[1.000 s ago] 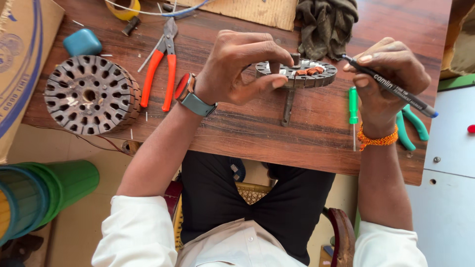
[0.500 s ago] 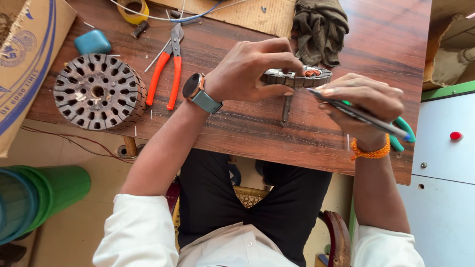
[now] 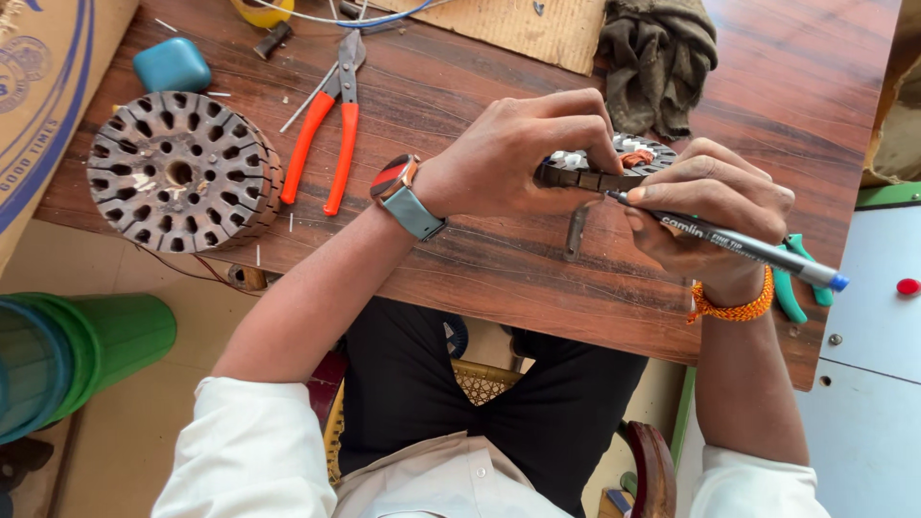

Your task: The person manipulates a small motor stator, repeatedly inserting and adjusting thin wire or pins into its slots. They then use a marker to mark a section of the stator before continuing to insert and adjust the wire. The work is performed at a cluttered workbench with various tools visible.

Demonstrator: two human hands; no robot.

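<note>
Head view, looking straight down on a dark wooden table (image 3: 460, 259).

Left hand (image 3: 518, 153): fingers curled over the top of a small slotted motor stator (image 3: 604, 171), clamping its near rim between thumb and fingertips. A watch with a grey-green strap sits on that wrist.

Small stator: near table centre, at about 1 o'clock from the middle of the frame, partly hidden under the left fingers. White slot liners and a patch of copper-red winding show on its upper face. A flat metal piece lies on the table just below it.

Right hand (image 3: 705, 211): clenched in a writing grip around a dark marker pen (image 3: 739, 245). Tip points to 10 o'clock and touches the stator's near edge; blue end cap trails toward 4 o'clock. Orange thread band on the wrist.

Surroundings:
- large round stator core (image 3: 180, 173), 9 o'clock, well apart from the hands
- orange-handled pliers (image 3: 331, 125), 11 o'clock, between the core and the left hand
- blue-green block (image 3: 173, 65), far 10 o'clock
- olive rag (image 3: 662, 58), 1 o'clock, just beyond the small stator
- green-handled tool (image 3: 791, 288), 3 o'clock, under the right wrist
- green bucket (image 3: 67, 355), on the floor at 8 o'clock
</note>
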